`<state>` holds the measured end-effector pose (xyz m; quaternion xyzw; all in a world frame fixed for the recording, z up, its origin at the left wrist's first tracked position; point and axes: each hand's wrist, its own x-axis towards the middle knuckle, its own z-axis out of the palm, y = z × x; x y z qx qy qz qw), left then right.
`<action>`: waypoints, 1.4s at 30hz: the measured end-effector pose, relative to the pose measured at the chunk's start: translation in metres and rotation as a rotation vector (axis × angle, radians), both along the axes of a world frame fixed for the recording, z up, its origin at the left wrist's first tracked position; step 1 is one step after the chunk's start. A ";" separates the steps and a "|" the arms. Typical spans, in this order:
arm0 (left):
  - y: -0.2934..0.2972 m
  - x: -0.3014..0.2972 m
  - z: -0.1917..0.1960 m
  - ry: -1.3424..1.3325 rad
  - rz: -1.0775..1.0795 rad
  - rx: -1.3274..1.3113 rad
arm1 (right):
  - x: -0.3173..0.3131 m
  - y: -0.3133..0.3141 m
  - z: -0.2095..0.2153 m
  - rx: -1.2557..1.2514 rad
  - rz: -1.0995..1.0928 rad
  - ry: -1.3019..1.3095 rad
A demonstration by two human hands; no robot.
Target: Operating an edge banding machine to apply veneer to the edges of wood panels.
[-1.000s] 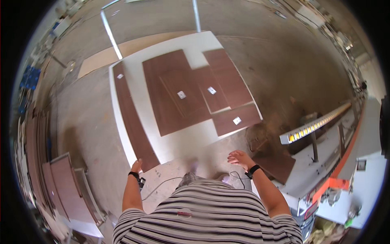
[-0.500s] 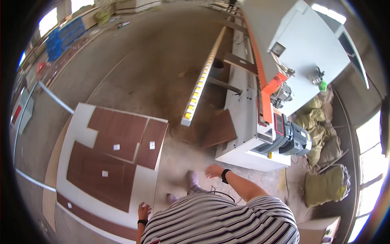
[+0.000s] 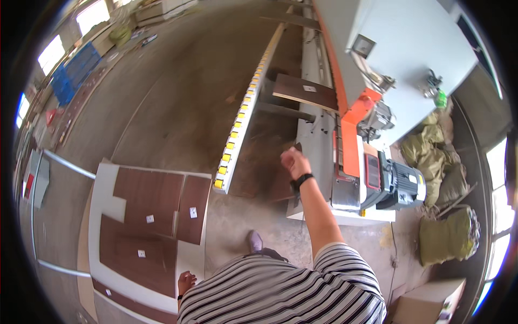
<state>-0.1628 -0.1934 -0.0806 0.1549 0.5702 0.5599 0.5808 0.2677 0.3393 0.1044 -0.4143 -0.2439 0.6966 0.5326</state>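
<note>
My right hand (image 3: 295, 163) reaches forward beside the near end of a long edge-working machine (image 3: 348, 186). Its fingers are loosely bent, somewhat blurred, and nothing shows in them. Farther along the machine, a brown board (image 3: 303, 90) with a white label sticks out from under the orange guard (image 3: 350, 148). Low at my left side hangs my left hand (image 3: 186, 282), its fingers slightly curled and apart, holding nothing. It is close to a stack of brown labelled panels (image 3: 144, 240) resting on a white board (image 3: 110, 197).
A long rail with yellow rollers (image 3: 233, 137) runs alongside the machine. A dark motor (image 3: 402, 184) juts from its near end. Olive sacks (image 3: 450, 237) and a cardboard box (image 3: 429, 302) stand on the right. A metal tube frame (image 3: 67, 163) is at left.
My right hand has moved forward toward the machine's near side. The view has come closer to the machine, and the labelled board sticks out more plainly. My left hand still hangs low.
</note>
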 end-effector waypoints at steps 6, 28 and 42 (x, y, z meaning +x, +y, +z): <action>-0.002 0.037 0.049 0.610 -0.027 -0.363 | 0.031 0.121 -0.001 0.182 -0.113 0.250; 0.090 -0.050 0.099 0.341 0.077 -0.157 | -0.053 -0.032 0.005 0.027 -0.248 0.055; 0.191 -0.080 0.273 0.083 0.034 0.407 | -0.283 -0.119 0.108 0.125 0.461 0.204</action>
